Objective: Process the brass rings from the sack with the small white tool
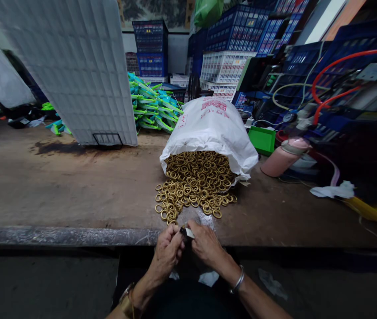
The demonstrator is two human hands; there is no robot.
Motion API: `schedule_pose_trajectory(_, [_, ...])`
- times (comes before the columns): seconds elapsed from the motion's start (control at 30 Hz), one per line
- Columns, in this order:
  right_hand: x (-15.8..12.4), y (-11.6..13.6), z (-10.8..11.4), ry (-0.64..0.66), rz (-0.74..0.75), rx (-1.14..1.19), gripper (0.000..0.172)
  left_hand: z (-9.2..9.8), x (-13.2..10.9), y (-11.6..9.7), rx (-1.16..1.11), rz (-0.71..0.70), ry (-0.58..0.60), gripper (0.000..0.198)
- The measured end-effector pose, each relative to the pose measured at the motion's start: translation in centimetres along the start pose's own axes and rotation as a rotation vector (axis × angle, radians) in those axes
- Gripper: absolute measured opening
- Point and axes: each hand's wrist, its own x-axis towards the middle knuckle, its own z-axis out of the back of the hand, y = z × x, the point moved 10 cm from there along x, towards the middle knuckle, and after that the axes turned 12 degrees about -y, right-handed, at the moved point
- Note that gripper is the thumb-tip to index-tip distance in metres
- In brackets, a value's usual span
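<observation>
At the table's front edge my left hand (167, 250) and my right hand (206, 246) meet, both closed. My right hand grips a small flat white piece with a black end (188, 232), whose kind I cannot make out. The black end touches the fingertips of my left hand, which pinch something too small and covered to name. Just beyond my fingers, brass-coloured rings (191, 190) spill over the tabletop. They come from the mouth of a white woven sack (211, 128) with red print, lying on its side.
A tall pale ribbed panel (85, 71) stands on the wooden table (75, 186) at left, beside a pile of green and blue plastic pieces (155, 106). To the right are a green tray (261, 140), a pink bottle (284, 157) and red hoses (321, 75). Stacked crates (226, 66) line the back.
</observation>
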Motion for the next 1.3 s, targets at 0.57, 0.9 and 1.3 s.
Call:
schedule_pose_trajectory(0.57, [4.7, 0.0, 0.9, -0.238, 0.036, -0.01, 0.036, -1.1, -1.0, 0.5, -0.43, 0.234, 0.172, 0.016])
schedule_pose_trajectory(0.9, [4.6, -1.8, 2.1, -0.298, -0.082, 0.22, 0.011, 0.2, 0.1, 0.4, -0.476, 0.266, 0.079, 0.025])
schedule_pose_trajectory(1.3, [0.9, -2.0, -1.4, 0.214, -0.55, 1.065, 0.014, 0.5, 0.2, -5.6, 0.328, -0.68, 0.008, 0.024])
